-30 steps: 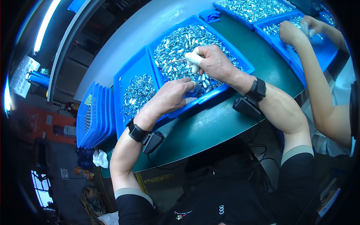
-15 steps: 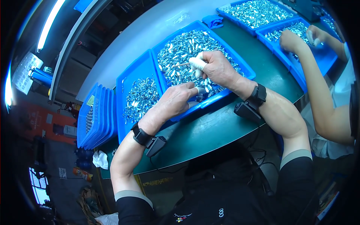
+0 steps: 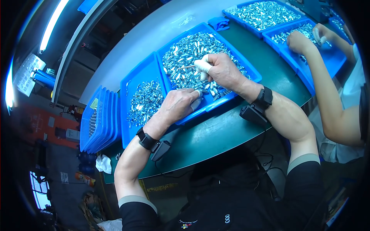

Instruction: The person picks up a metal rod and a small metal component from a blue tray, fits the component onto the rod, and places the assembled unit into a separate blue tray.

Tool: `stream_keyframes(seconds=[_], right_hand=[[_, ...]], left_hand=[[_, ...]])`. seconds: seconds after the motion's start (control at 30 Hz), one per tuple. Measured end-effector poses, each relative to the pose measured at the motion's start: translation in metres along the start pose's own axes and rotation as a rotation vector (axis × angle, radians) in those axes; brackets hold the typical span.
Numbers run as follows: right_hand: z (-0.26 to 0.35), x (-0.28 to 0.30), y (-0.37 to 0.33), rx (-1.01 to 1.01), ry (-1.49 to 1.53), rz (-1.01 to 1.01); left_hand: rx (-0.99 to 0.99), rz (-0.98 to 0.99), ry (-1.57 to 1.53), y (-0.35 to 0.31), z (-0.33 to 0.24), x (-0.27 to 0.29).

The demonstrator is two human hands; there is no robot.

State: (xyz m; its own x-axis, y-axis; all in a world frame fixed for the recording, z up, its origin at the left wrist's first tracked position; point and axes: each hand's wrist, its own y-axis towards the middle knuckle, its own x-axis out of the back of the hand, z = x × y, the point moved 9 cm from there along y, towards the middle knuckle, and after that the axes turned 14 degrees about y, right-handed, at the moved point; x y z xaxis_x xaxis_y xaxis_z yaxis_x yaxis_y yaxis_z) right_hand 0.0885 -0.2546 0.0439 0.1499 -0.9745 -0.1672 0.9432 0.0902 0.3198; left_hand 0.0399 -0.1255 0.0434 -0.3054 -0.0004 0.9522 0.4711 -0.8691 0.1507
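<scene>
A blue tray [image 3: 239,63] in front of me holds a heap of small shiny metal pieces [image 3: 189,50]. Above the heap, my right hand [image 3: 225,72] is closed around a thin, straight stick [image 3: 187,67], which points left; white covers wrap its thumb and finger. My left hand [image 3: 178,104] is lower, at the near edge of the same tray, with its covered fingertips bent together among the pieces. What those fingertips hold, if anything, is hidden. Left of this tray, a second blue tray [image 3: 139,69] has a smaller pile of metal pieces [image 3: 146,102].
Several nested blue baskets [image 3: 101,119] stand at the left end of the green table [image 3: 216,134], near a crumpled white cloth [image 3: 103,164]. A blue cloth [image 3: 219,23] lies behind. On the right, another person's hands [image 3: 300,42] work over a blue tray [image 3: 331,61].
My left hand has shifted slightly left and down, its fingers drawn closer together. The right hand keeps the stick in nearly the same place.
</scene>
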Motion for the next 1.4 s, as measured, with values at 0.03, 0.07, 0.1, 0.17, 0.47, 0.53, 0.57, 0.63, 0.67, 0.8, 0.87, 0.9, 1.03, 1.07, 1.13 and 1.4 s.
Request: stream_keyframes(seconds=[0.03, 0.07, 0.1, 0.17, 0.47, 0.53, 0.57, 0.63, 0.67, 0.8, 0.87, 0.9, 1.03, 1.07, 1.13, 1.4], right_hand=[[0.000, -0.002, 0.001, 0.004, 0.001, 0.004], [-0.001, -0.001, 0.001, 0.002, 0.012, 0.002], [-0.003, 0.000, 0.002, -0.001, 0.023, -0.001], [-0.003, 0.001, 0.003, -0.007, 0.004, -0.001], [-0.011, -0.009, 0.001, -0.073, 0.060, 0.063], [-0.012, -0.013, 0.002, -0.086, 0.049, 0.095], [-0.012, -0.014, 0.000, -0.087, 0.008, 0.104], [-0.011, -0.016, -0.001, -0.109, -0.031, 0.131], [-0.011, -0.016, -0.002, -0.109, -0.036, 0.141], [-0.007, -0.023, -0.006, -0.065, 0.000, 0.196], [-0.005, -0.016, -0.004, -0.030, -0.052, 0.133], [-0.008, -0.015, -0.002, -0.048, -0.046, 0.133], [0.000, -0.008, -0.003, 0.054, 0.043, 0.038], [-0.001, -0.010, -0.003, 0.056, 0.031, 0.045], [0.002, -0.005, -0.004, 0.101, 0.140, -0.018], [-0.004, -0.008, -0.003, 0.003, -0.002, 0.091]], left_hand=[[0.017, -0.030, -0.006, -0.001, 0.002, 0.002], [0.027, -0.062, -0.014, -0.001, 0.003, 0.003], [0.024, -0.065, -0.011, -0.002, 0.003, 0.002], [0.130, -0.061, -0.052, -0.007, 0.016, -0.001], [0.577, -0.189, -0.280, -0.029, 0.081, -0.009], [0.774, -0.348, -0.770, -0.045, 0.096, -0.022], [0.810, -0.286, -0.950, -0.046, 0.095, -0.029], [0.839, -0.347, -1.161, -0.050, 0.090, -0.034], [0.857, -0.401, -1.369, -0.051, 0.086, -0.038], [0.853, -0.488, -1.695, -0.044, 0.073, -0.036], [0.847, -0.471, -1.710, -0.038, 0.066, -0.039], [0.829, -0.477, -1.743, -0.035, 0.063, -0.041], [0.786, -0.534, -1.848, -0.025, 0.059, -0.040], [0.791, -0.559, -1.901, -0.025, 0.057, -0.041], [0.768, -0.586, -1.947, -0.024, 0.053, -0.041], [0.791, -0.629, -1.884, -0.019, 0.044, -0.039]])
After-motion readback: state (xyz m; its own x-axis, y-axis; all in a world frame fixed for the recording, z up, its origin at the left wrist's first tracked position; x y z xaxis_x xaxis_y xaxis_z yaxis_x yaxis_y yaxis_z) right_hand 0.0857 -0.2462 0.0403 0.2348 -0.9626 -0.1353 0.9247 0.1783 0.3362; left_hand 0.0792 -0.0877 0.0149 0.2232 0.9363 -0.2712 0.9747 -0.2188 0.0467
